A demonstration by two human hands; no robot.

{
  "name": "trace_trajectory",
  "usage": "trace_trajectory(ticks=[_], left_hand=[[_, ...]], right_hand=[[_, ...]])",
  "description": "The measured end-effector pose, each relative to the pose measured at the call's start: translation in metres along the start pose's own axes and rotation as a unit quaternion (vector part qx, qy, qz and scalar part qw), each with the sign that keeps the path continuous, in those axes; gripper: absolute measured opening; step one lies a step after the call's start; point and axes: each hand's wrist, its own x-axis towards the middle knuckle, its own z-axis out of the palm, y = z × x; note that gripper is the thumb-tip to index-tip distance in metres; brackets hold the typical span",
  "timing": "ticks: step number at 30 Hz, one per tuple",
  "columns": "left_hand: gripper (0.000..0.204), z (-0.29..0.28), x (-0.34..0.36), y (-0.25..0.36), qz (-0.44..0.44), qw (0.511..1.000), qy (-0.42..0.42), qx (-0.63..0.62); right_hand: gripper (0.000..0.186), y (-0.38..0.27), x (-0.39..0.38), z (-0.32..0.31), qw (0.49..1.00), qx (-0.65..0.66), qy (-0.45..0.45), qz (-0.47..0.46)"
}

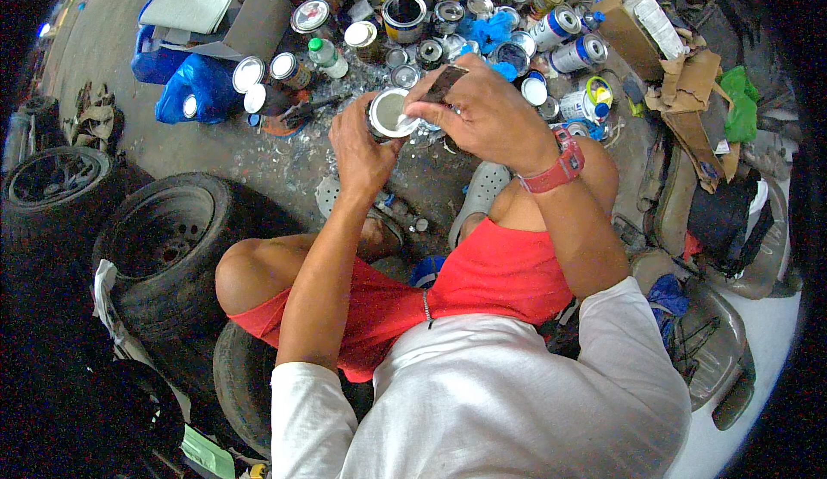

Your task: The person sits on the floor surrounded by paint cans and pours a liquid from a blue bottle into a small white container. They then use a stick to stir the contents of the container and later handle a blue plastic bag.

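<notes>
My left hand is wrapped round the side of a small open paint can, tilted so that its mouth faces me. White coats the rim, and pale grey-white shows inside. My right hand, with a red watch on the wrist, pinches a dark flat strip like a scraper. Part of the strip sticks up above the fingers; the rest is hidden by the hand. A whitish smear or tip shows at the can's right rim, beside my right fingertips. Past my hands stands an open can with a dark band.
Several paint cans crowd the floor ahead, with a green-capped bottle among them. A cardboard box and blue bag lie at far left. Tyres stack at my left. Torn cardboard and a grey chair are at right.
</notes>
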Motion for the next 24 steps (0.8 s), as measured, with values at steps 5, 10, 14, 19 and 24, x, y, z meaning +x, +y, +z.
trace_trajectory(ticks=[5, 10, 14, 19, 24], left_hand=[[0.074, -0.0014, 0.0004, 0.0084, -0.017, 1.000, -0.014, -0.004], [0.074, -0.0017, 0.0011, 0.0065, -0.008, 1.000, -0.010, -0.003], [0.074, 0.0006, -0.0005, 0.0038, -0.010, 1.000, -0.005, -0.006], [0.075, 0.0003, 0.0006, 0.0030, 0.000, 1.000, -0.011, 0.003], [0.075, -0.0009, 0.0015, 0.0037, 0.004, 1.000, -0.012, 0.006]], right_hand=[[0.018, 0.0033, 0.0028, 0.0011, 0.993, 0.112, -0.005, 0.044], [0.014, 0.0083, -0.0023, 0.0043, 0.999, -0.028, 0.021, 0.012], [0.014, 0.0019, 0.0002, 0.0031, 0.996, 0.086, 0.001, 0.019], [0.016, 0.0077, -0.0001, -0.0011, 1.000, -0.001, -0.001, 0.019], [0.017, 0.0042, 0.0014, -0.0026, 1.000, -0.007, 0.028, 0.011]])
